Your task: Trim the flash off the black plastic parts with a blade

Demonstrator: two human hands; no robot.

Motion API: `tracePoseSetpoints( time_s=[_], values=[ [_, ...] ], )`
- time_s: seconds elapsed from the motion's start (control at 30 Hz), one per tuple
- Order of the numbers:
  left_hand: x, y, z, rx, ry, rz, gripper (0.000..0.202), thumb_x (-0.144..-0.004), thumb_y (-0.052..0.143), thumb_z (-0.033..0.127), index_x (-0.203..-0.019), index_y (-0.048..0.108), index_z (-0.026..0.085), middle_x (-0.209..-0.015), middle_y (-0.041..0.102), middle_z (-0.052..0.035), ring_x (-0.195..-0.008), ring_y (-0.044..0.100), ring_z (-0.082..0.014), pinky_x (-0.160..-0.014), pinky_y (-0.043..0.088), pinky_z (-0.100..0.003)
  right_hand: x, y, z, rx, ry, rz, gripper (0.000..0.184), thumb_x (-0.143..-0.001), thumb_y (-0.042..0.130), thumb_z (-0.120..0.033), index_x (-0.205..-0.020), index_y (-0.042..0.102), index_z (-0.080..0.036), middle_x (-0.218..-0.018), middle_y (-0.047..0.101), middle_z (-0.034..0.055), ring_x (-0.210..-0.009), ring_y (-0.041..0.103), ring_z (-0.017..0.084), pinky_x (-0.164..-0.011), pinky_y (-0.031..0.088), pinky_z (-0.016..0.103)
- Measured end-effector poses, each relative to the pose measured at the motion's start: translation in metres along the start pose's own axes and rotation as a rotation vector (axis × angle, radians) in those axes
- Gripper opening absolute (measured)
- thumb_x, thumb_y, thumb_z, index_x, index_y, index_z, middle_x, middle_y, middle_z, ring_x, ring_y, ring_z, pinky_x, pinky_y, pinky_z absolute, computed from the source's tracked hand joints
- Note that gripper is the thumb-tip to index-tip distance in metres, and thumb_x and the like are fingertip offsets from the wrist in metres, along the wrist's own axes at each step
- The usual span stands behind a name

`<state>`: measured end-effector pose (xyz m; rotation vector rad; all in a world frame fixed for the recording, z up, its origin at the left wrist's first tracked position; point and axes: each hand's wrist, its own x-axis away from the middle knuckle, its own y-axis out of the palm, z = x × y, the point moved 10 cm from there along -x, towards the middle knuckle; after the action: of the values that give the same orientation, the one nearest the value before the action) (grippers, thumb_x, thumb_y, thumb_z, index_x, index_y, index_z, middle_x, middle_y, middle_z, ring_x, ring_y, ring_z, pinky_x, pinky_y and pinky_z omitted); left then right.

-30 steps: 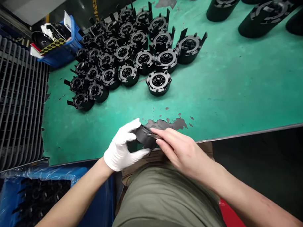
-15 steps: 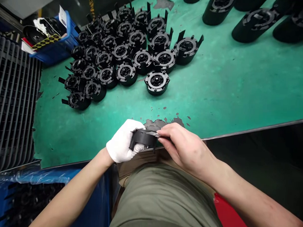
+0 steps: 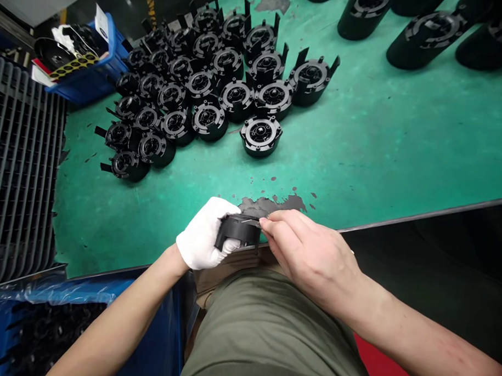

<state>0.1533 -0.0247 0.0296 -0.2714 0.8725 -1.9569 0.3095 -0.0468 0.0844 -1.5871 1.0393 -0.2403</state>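
Note:
In a white glove, my left hand (image 3: 206, 236) is closed around a round black plastic housing (image 3: 239, 230), held tilted just over the table's front edge. Prongs stick out from the underside of this part. My bare right hand (image 3: 304, 244) pinches a small knife blade (image 3: 250, 221) between thumb and fingers. The thin silver blade lies along the upper rim of the housing, seen almost edge-on; its handle, if any, is hidden by my fingers. Nearest on the table stands a single similar black housing (image 3: 261, 134).
Several black housings (image 3: 201, 83) stand in rows on the green table (image 3: 359, 142). Taller black cylinders (image 3: 423, 40) are at the back right. A blue bin (image 3: 88, 83) sits back left beside a grey rack (image 3: 23, 163). A plastic-lined blue crate (image 3: 147, 321) of black parts is below left.
My right hand has turned over slightly, its fingers closing nearer the rim. The blade has rolled from showing its flat to nearly edge-on. The left hand and housing have barely moved.

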Motion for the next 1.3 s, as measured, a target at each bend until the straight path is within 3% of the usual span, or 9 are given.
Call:
tracePoseSetpoints(
  time_s=[0.2,0.5,0.7,0.83,1.03,1.3],
  values=[
    [-0.003,0.001,-0.001,0.014,-0.035,-0.019,0.039,-0.102,0.057,0.061,-0.109,0.055,0.023,-0.101,0.059,-0.0077,-0.088,0.061,-0.0262,-0.077,0.053,-0.044,0.002,-0.004,-0.005,-0.004,-0.027,0.022,0.014,-0.110,0.055,-0.010,-0.105,0.068,-0.015,-0.100,0.077,0.0102,-0.085,0.066,0.020,-0.068,0.048,0.034],
    [-0.005,-0.001,0.007,0.023,0.041,-0.002,0.028,-0.101,0.061,0.047,-0.114,0.054,0.024,-0.102,0.059,-0.0068,-0.087,0.062,-0.0256,-0.076,0.053,-0.044,0.002,-0.007,-0.006,-0.004,-0.051,0.023,0.014,-0.109,0.057,-0.010,-0.107,0.070,-0.012,-0.100,0.076,0.0100,-0.083,0.063,0.020,-0.065,0.046,0.034],
    [-0.003,-0.001,0.001,0.013,0.013,0.002,0.036,-0.101,0.061,0.054,-0.118,0.054,0.024,-0.105,0.059,-0.0080,-0.090,0.062,-0.0273,-0.077,0.054,-0.045,0.011,-0.004,-0.018,-0.149,-0.122,-0.003,0.023,-0.112,0.050,-0.013,-0.106,0.072,-0.014,-0.096,0.076,0.0081,-0.080,0.066,0.019,-0.067,0.050,0.033],
    [-0.001,0.000,-0.003,0.021,-0.009,-0.007,0.036,-0.098,0.064,0.054,-0.117,0.055,0.024,-0.106,0.059,-0.0085,-0.091,0.063,-0.0284,-0.079,0.054,-0.046,0.007,-0.014,0.000,-0.245,-0.035,0.069,0.010,-0.109,0.059,-0.014,-0.106,0.068,-0.015,-0.097,0.075,0.0087,-0.085,0.069,0.019,-0.069,0.053,0.031],
    [0.003,0.000,-0.005,0.019,-0.011,0.006,0.040,-0.097,0.064,0.049,-0.126,0.052,0.023,-0.110,0.058,-0.0085,-0.094,0.063,-0.0268,-0.081,0.056,-0.043,-0.002,-0.007,0.008,-0.129,0.009,0.060,0.010,-0.110,0.058,-0.014,-0.106,0.067,-0.016,-0.101,0.076,0.0099,-0.089,0.070,0.021,-0.072,0.053,0.032],
    [-0.001,0.002,-0.010,0.034,-0.094,-0.014,0.048,-0.094,0.065,0.067,-0.117,0.060,0.025,-0.102,0.060,-0.0096,-0.089,0.062,-0.0304,-0.078,0.056,-0.050,0.004,-0.006,-0.004,-0.014,-0.049,0.016,0.012,-0.107,0.059,-0.009,-0.108,0.070,-0.013,-0.101,0.076,0.0095,-0.083,0.063,0.020,-0.065,0.045,0.033]
  ],
)
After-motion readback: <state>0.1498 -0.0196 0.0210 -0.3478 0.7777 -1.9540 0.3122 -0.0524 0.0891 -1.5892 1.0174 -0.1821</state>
